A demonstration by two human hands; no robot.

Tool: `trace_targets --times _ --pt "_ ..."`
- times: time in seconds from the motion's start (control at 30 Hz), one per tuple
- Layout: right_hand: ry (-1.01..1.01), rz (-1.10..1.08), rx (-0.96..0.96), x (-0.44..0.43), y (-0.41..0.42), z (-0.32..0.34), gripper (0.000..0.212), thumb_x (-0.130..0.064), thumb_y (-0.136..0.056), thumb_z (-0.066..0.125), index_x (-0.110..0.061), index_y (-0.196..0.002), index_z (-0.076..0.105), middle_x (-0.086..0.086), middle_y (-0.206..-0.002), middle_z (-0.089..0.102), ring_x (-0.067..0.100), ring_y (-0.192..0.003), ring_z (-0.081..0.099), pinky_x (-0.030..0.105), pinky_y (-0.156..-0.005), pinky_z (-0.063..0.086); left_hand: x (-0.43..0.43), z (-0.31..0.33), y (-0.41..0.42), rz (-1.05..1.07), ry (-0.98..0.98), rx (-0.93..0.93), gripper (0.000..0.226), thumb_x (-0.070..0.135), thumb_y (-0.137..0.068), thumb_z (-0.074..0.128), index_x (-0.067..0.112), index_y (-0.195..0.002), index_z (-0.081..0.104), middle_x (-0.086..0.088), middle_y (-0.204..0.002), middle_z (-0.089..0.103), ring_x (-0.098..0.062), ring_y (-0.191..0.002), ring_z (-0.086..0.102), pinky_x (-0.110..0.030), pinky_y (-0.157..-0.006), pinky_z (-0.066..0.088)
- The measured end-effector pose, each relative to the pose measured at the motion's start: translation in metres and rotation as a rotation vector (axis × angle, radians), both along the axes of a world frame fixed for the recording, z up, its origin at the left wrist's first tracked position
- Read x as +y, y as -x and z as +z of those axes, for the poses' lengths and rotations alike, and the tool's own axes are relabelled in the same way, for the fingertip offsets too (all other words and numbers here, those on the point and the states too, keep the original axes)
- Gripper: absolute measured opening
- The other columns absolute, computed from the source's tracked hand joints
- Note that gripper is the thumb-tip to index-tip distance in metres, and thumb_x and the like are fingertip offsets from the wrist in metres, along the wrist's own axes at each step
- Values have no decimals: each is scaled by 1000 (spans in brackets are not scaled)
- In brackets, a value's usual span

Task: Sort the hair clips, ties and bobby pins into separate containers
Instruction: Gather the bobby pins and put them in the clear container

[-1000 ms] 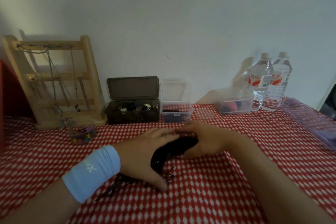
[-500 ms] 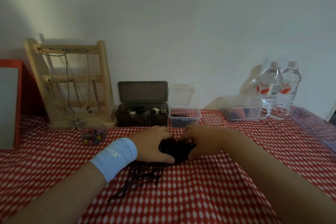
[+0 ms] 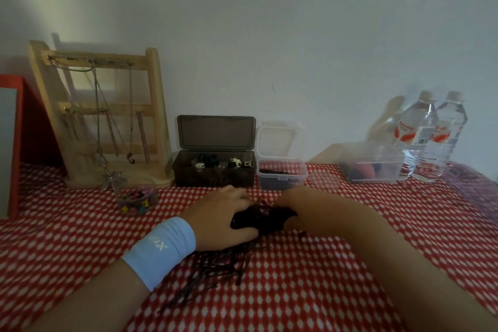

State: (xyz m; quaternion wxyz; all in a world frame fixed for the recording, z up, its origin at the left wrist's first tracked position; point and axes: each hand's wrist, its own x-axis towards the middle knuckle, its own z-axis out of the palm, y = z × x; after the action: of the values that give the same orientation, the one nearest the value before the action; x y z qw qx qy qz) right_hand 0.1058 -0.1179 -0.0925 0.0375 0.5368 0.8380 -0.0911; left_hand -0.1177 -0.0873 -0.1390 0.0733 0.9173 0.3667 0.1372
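Both hands close around a black bundle of hair ties and pins (image 3: 258, 219) at the table's middle. My left hand (image 3: 221, 219), with a light blue wristband, grips it from the left; my right hand (image 3: 293, 206) grips it from the right. Several loose black bobby pins (image 3: 215, 269) lie on the cloth under my left wrist. Behind stand an open dark box (image 3: 214, 172) with clips inside, an open small clear box (image 3: 281, 175) with dark pins in it, and a clear tub (image 3: 373, 167) holding red and dark items.
A wooden jewellery stand (image 3: 105, 116) with chains is at the back left, a small clear cup of coloured clips (image 3: 137, 201) in front of it. Two water bottles (image 3: 431, 137) stand at the back right. A red-framed board (image 3: 10, 143) leans at the left edge.
Both hands drew the black bundle together and shifted it slightly away from me, uncovering the loose bobby pins beneath my left wrist. The camera tilted and moved closer.
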Motion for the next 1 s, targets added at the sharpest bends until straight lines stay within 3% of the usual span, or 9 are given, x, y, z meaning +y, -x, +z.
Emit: trace_targets --times 0.17,0.3,0.43,0.53,0.67,0.77,0.87,1.0 --pt "32 -42 66 -4 -14 8 31 -21 -99 57 -31 -128 62 -9 -127 63 10 -110 57 29 -102 45 -2 -2 0 -3 -61 -17 67 69 -79 38 28 -129 57 13 -114 54 -4 -101 44 -26 -91 42" --pt "34 -59 114 -11 -14 14 29 -22 -101 53 -29 -128 62 -9 -127 64 9 -110 57 28 -102 43 -3 -3 1 13 -47 -67 65 70 -78 38 28 -122 60 14 -108 56 -3 -98 45 -27 -89 43" --pt "35 -118 162 -14 -8 19 35 -25 -103 50 -28 -138 54 -6 -133 61 9 -111 56 25 -98 41 -4 -3 4 96 21 -323 60 68 -79 37 29 -118 60 18 -108 57 -1 -104 47 -25 -93 42" --pt "60 -135 272 -15 4 26 42 -23 -104 47 -36 -144 44 -12 -126 59 8 -105 57 24 -89 42 -4 -1 7 154 67 -578 49 61 -82 40 33 -119 56 22 -112 56 5 -109 49 -19 -94 39" --pt "130 -148 394 -16 20 24 40 -21 -104 46 -31 -142 48 -13 -127 55 8 -114 52 28 -103 38 -7 1 4 94 242 -753 44 47 -90 51 39 -133 49 21 -118 60 9 -112 54 -11 -96 40" --pt "230 -155 495 -18 25 12 31 -20 -103 48 -36 -129 55 -13 -114 64 3 -102 59 24 -97 47 -7 -1 1 77 171 -679 32 29 -92 63 35 -123 61 20 -109 65 6 -105 59 -17 -93 47" --pt "211 -157 460 -16 23 6 30 -26 -103 51 -35 -131 55 -14 -122 61 4 -111 57 26 -102 43 -4 -2 2 72 63 -592 23 18 -91 67 30 -110 71 19 -100 64 3 -97 60 -18 -87 49" --pt "195 -178 415 -17 16 7 16 -24 -103 51 -35 -98 62 -17 -99 65 1 -91 60 17 -80 44 0 -2 4 86 -16 -545 19 19 -90 68 22 -108 75 14 -99 65 0 -94 61 -14 -86 47"
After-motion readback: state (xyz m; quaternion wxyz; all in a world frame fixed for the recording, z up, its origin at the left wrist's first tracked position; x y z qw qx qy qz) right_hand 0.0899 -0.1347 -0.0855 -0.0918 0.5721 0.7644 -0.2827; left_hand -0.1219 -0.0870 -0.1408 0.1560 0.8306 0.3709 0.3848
